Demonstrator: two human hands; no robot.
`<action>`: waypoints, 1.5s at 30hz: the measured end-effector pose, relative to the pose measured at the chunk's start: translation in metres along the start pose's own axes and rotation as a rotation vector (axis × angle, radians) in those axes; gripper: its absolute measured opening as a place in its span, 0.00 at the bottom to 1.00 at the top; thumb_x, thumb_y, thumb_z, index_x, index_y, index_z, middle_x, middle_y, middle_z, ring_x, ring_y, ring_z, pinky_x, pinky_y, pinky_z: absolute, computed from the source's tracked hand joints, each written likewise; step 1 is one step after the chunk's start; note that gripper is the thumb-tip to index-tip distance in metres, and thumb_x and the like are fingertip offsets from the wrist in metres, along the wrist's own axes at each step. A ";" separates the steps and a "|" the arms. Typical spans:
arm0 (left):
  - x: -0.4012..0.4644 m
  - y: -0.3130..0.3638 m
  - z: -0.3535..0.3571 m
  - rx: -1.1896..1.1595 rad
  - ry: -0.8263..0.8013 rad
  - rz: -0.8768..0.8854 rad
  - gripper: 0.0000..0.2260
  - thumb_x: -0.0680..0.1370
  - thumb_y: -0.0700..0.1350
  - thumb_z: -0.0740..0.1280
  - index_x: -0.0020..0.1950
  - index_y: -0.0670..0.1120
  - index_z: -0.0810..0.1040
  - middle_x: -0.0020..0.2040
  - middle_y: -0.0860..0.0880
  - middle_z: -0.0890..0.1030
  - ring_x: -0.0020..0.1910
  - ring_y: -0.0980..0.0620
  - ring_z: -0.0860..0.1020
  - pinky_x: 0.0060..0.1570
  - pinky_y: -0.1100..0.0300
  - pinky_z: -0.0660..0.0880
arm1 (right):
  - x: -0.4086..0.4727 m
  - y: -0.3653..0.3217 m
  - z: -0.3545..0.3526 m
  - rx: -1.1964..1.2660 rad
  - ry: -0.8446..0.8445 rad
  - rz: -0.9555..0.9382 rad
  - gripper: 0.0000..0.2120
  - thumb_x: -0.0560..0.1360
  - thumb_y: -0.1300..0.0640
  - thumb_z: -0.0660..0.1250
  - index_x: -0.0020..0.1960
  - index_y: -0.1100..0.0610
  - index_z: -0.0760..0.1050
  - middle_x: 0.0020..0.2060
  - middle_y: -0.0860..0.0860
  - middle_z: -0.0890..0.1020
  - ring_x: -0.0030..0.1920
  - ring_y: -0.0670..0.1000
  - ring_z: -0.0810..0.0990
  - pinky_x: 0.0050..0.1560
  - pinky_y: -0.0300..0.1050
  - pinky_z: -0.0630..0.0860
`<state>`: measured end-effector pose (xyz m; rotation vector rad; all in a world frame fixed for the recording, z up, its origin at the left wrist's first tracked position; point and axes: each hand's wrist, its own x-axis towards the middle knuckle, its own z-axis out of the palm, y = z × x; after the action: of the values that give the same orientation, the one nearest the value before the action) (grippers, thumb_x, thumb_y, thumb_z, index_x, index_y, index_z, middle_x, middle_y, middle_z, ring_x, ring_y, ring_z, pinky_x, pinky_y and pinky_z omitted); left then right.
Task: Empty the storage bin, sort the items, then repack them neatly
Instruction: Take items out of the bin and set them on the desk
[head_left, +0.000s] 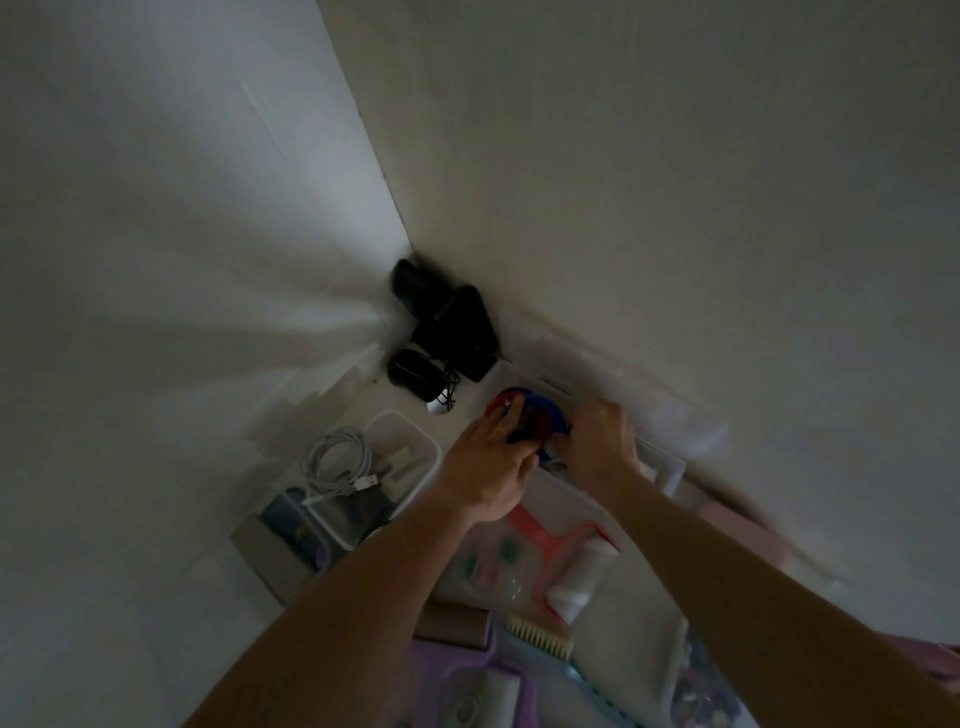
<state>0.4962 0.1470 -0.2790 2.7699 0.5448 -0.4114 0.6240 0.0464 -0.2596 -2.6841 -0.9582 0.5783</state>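
Pale floor — black speakers, white tray.

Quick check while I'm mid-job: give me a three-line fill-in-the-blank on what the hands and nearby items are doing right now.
1. Both hands, left hand and right hand, meet at a red and ____ round item.
2. The coiled white cable lies in a ____ tray.
3. The black devices sit in the ____ where two walls meet.

Missing words: blue; white; corner

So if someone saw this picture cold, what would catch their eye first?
Probably the two bare arms reaching in from the bottom, with the left hand and right hand meeting on a red and blue ring-shaped thing in mid-frame. Next, the black items in the wall corner, and the coiled white cable in a white bin at left.
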 end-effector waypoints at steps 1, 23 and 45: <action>-0.002 -0.001 -0.009 -0.050 -0.041 0.008 0.19 0.84 0.54 0.52 0.75 0.58 0.65 0.81 0.50 0.46 0.80 0.47 0.51 0.77 0.51 0.53 | 0.000 0.000 -0.002 -0.014 -0.014 -0.021 0.09 0.74 0.53 0.70 0.49 0.58 0.80 0.37 0.52 0.77 0.35 0.50 0.73 0.33 0.41 0.67; -0.131 -0.134 -0.037 0.341 0.299 -0.278 0.12 0.75 0.46 0.63 0.56 0.47 0.78 0.44 0.43 0.82 0.42 0.40 0.79 0.39 0.50 0.78 | -0.065 0.039 -0.026 0.428 0.107 -0.059 0.14 0.74 0.65 0.66 0.54 0.51 0.81 0.43 0.46 0.84 0.37 0.43 0.78 0.37 0.19 0.67; 0.008 0.053 -0.013 -0.822 0.473 -0.181 0.14 0.78 0.42 0.65 0.63 0.46 0.76 0.54 0.50 0.82 0.53 0.53 0.81 0.56 0.52 0.78 | -0.055 0.064 -0.001 0.752 0.442 0.067 0.13 0.74 0.62 0.72 0.57 0.53 0.81 0.42 0.48 0.85 0.40 0.44 0.83 0.42 0.27 0.76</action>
<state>0.5276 0.1067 -0.2572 2.0013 0.8405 0.3808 0.6207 -0.0382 -0.2652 -2.0311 -0.4097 0.2555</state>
